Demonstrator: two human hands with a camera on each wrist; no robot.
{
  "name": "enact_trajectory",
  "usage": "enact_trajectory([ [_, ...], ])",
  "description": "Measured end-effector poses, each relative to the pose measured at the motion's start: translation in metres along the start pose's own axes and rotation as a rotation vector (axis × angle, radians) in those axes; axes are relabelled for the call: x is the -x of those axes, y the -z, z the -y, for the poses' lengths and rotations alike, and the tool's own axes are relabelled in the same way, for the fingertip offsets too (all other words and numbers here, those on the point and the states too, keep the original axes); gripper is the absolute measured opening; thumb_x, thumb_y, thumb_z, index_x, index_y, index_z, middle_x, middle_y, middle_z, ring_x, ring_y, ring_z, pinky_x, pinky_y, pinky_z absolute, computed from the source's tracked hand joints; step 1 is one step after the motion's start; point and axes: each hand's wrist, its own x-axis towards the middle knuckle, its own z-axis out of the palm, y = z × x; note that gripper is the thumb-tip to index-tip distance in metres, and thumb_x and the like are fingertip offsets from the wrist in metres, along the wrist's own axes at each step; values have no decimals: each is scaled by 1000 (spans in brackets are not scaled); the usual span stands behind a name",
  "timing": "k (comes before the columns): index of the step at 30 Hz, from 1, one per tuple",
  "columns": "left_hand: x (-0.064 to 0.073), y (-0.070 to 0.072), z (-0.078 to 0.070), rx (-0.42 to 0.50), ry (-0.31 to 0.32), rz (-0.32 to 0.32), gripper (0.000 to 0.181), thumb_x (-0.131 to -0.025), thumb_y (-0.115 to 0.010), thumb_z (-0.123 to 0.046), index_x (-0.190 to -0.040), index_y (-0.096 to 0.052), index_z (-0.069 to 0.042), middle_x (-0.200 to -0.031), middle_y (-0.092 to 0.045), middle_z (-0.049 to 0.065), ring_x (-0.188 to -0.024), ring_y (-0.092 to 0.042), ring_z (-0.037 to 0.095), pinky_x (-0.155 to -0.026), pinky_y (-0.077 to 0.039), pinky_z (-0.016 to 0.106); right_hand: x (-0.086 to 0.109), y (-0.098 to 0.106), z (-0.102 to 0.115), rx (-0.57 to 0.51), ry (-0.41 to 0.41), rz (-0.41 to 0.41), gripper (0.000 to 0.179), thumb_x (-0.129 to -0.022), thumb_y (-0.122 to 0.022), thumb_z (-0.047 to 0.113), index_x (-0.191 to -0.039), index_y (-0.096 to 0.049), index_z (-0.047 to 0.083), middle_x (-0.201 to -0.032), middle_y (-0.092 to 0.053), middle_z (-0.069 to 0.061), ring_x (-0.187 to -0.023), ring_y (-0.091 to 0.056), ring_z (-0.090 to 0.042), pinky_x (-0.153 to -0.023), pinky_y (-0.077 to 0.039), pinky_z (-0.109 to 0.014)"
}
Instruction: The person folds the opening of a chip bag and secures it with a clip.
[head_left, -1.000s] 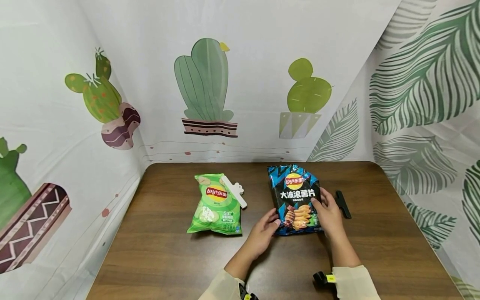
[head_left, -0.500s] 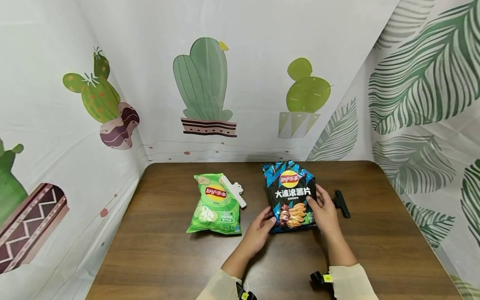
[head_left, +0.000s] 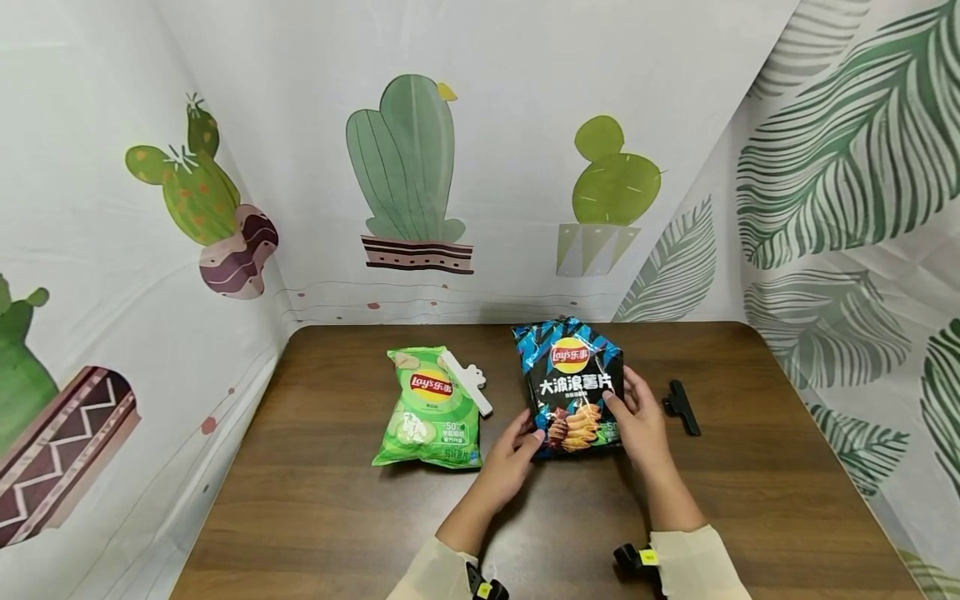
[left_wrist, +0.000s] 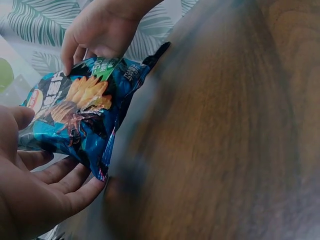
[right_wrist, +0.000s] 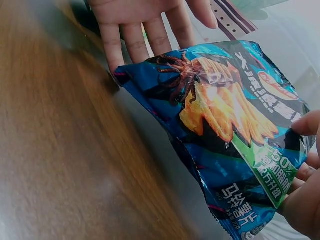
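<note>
Fingers (right_wrist: pixel 156 37) of the left hand (head_left: pixel 506 462) lie nearly straight beneath the left side of a black-and-blue Lay's bag (head_left: pixel 570 387), supporting it; the right wrist view shows that thumb apart from the bag. On the opposite side, the right hand (head_left: pixel 642 427) grips the bag, thumb on the front face and remaining fingers passing behind. The bag is tilted, printed front up, over the far half of the table (head_left: pixel 337 517), right of its middle; the wrist views show the lower edge clear of the table top. A black clip (head_left: pixel 682 408) lies right of the right hand, short of the far right corner. Left of the middle, toward the far edge, a green Lay's bag (head_left: pixel 427 421) lies on the table, with a white clip (head_left: pixel 467 384) in contact at its upper right corner. Behind the far edge hangs a curtain (head_left: pixel 517 67) printed with cacti and leaves.
</note>
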Motion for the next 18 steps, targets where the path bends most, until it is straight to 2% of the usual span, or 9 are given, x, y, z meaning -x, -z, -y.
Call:
enact_trajectory([
  [4,-1,3,-1,-9,4,-9,65,-102,-56,-45,-156,-39,-14,-149,-52,16,-130,-55,33,-93,-56,42,0,-4,2,-22,6,13,59,-104,-56,15,-158,-33,10,-137,-49,-11,-108,-54,8,-86,-48,-7],
  [11,-2,6,-2,-27,-23,-24,65,-102,-55,-45,-157,-37,-14,-147,-54,16,-131,-55,34,-101,-52,50,0,-11,6,-77,4,-7,53,-105,-54,15,-155,-38,7,-131,-49,-7,-106,-55,5,-87,-49,-11],
  [16,-1,8,-5,-23,-42,-30,64,-103,-55,-43,-157,-37,-12,-144,-56,16,-129,-57,33,-103,-50,49,-1,-13,8,-57,-3,-51,51,-106,-52,25,-152,-42,5,-124,-46,-3,-105,-48,-2,-89,-42,-11],
  [18,-1,8,-6,-21,-48,-31,64,-103,-55,-42,-156,-38,-11,-144,-57,16,-128,-58,32,-103,-50,48,-2,-14,7,-49,-15,-66,52,-107,-51,30,-151,-44,5,-127,-47,-3,-109,-45,-4,-92,-38,-12],
])
